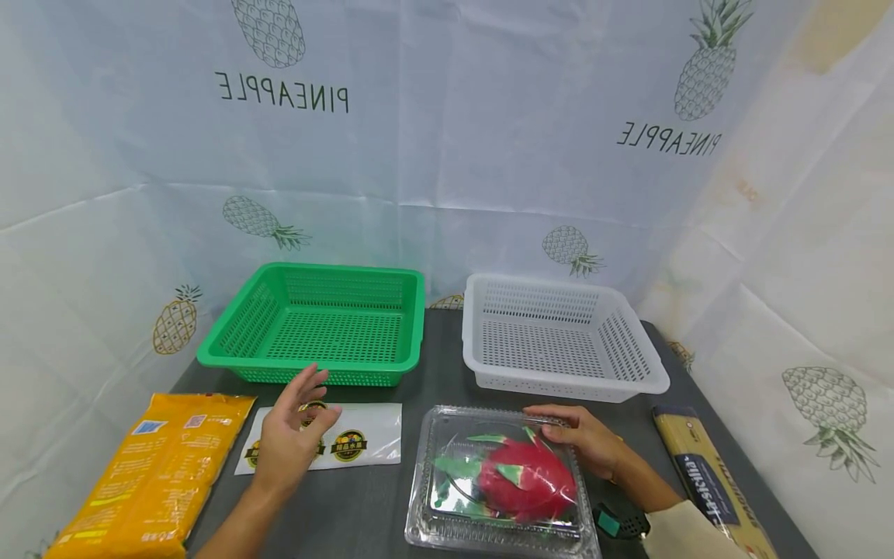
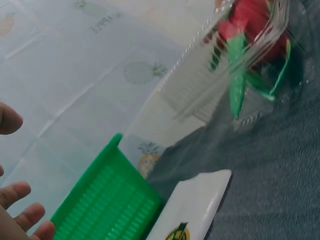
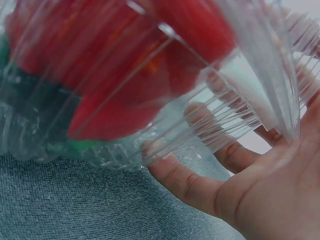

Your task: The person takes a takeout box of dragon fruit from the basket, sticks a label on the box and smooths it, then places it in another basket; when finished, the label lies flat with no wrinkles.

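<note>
**Right hand on the dragon fruit box, both baskets with nothing inside**

The clear clamshell box point(image 1: 499, 481) with a red dragon fruit point(image 1: 527, 481) inside lies on the dark desk point(image 1: 363, 512), near the person and a little to the right. Its lid looks closed. The right hand point(image 1: 587, 442) rests on the far right side of the box; in the right wrist view the fingers point(image 3: 200, 187) are bent against the ribbed plastic wall, so it has a light hold on the box. The box is not lifted as far as I can see.

The left hand point(image 1: 289, 439) hovers above the white sticker sheet point(image 1: 328, 439), which lies to the left of the box. Its fingers are relaxed and spread, and it holds nothing.

At the far side stand a green basket point(image 1: 317, 322) on the left and a white basket point(image 1: 559, 338) on the right, and nothing is in them. A yellow packet point(image 1: 150, 473) lies at the near left and a spaghetti box point(image 1: 708, 481) at the near right.

I judge the work is at an early stage: the fruit is already packed, but no sticker shows on the lid and nothing is sorted yet.
</note>
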A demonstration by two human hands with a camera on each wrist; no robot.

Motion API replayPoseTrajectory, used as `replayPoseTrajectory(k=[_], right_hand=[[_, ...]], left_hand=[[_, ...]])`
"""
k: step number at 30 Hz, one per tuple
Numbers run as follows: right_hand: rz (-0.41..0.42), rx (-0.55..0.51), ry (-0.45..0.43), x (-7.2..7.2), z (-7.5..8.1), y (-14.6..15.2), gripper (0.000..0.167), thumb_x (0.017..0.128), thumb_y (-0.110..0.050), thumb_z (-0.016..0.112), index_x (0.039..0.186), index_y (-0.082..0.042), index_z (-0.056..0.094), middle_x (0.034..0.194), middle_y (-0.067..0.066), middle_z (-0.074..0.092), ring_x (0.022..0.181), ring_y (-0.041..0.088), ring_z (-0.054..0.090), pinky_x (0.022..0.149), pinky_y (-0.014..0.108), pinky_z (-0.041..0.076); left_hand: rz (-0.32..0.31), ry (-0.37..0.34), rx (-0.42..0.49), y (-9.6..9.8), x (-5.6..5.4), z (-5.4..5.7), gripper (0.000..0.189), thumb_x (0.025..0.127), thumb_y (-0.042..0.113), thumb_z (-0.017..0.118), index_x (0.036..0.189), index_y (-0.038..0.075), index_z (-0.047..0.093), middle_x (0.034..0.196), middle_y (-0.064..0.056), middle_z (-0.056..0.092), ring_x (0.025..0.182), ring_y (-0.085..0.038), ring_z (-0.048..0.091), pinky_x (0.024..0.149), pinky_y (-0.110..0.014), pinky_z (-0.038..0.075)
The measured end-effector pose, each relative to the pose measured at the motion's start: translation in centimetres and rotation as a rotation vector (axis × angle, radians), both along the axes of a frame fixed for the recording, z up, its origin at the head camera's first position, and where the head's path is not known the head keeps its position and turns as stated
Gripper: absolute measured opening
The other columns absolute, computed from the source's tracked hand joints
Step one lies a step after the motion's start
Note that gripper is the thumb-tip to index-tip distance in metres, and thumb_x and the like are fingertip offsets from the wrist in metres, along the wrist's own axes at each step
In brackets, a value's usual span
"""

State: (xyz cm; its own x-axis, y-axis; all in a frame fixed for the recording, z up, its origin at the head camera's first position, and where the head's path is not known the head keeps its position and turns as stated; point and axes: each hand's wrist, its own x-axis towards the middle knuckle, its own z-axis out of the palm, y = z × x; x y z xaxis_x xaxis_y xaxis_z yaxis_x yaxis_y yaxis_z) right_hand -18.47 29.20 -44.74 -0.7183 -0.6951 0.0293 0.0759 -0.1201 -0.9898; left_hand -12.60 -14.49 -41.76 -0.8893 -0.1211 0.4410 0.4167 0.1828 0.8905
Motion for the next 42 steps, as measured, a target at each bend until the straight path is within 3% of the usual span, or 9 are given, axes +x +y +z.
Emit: replayPoseTrajectory(k=[6,10,14,24,32,42], right_hand=[[0.007,-0.009,-0.01,-0.1,-0.3,0.1,0.039,0.102,-0.002,0.042,0.14,0.001,0.047,0.127,0.019,0.058,0.107,0.032,0.062,0.084,0.047,0.051],[-0.004,0.004,-0.005,-0.1,-0.4,0.1,0.039,0.102,-0.003,0.042,0.14,0.002,0.047,0.127,0.018,0.058,0.107,0.032,0.062,0.084,0.047,0.051],[-0.019,0.022,0.02,-0.1,-0.5,0.2,0.039,0.102,-0.003,0.042,0.14,0.001,0.048,0.128,0.016,0.057,0.106,0.031,0.062,0.083,0.046,0.052],[-0.015,0.021,-0.012,0.1,-0.8,0.2,0.039,0.102,-0.004,0.043,0.141,0.001,0.047,0.126,0.014,0.059,0.108,0.031,0.061,0.085,0.047,0.05],[-0.018,0.021,0.001,0.3,-0.6,0.1,0.039,0.102,-0.002,0.042,0.141,0.001,0.047,0.127,0.012,0.059,0.108,0.03,0.061,0.084,0.045,0.051],[-0.017,-0.026,0.017,0.2,-0.2,0.0,0.039,0.102,-0.001,0.041,0.14,-0.001,0.049,0.126,0.011,0.06,0.108,0.026,0.061,0.082,0.042,0.053]], left_hand=[[0.163,0.036,-0.066,-0.9,-0.6,-1.3,0.062,0.087,-0.006,0.067,0.144,0.002,0.043,0.13,-0.019,0.055,0.112,-0.012,0.047,0.084,-0.026,0.04],[0.233,-0.003,-0.064,-1.6,-1.1,-2.4,0.059,0.088,-0.004,0.066,0.142,0.001,0.046,0.128,-0.019,0.057,0.114,-0.016,0.047,0.086,-0.033,0.036],[0.287,-0.07,-0.101,-2.2,-1.8,-3.7,0.058,0.089,0.001,0.066,0.142,-0.002,0.044,0.127,-0.022,0.056,0.114,-0.027,0.045,0.086,-0.041,0.034],[0.341,-0.218,-0.154,-3.0,-3.4,-6.1,0.054,0.088,0.008,0.067,0.138,-0.001,0.048,0.123,-0.019,0.059,0.117,-0.035,0.043,0.087,-0.048,0.033],[0.434,-0.213,-0.262,-3.5,-3.9,-7.3,0.053,0.082,0.005,0.07,0.131,-0.005,0.052,0.118,-0.023,0.06,0.112,-0.044,0.037,0.081,-0.054,0.031],[0.448,-0.259,-0.329,-3.9,-4.5,-8.0,0.056,0.081,0.005,0.07,0.133,-0.004,0.051,0.114,-0.027,0.062,0.112,-0.051,0.039,0.088,-0.062,0.028]])
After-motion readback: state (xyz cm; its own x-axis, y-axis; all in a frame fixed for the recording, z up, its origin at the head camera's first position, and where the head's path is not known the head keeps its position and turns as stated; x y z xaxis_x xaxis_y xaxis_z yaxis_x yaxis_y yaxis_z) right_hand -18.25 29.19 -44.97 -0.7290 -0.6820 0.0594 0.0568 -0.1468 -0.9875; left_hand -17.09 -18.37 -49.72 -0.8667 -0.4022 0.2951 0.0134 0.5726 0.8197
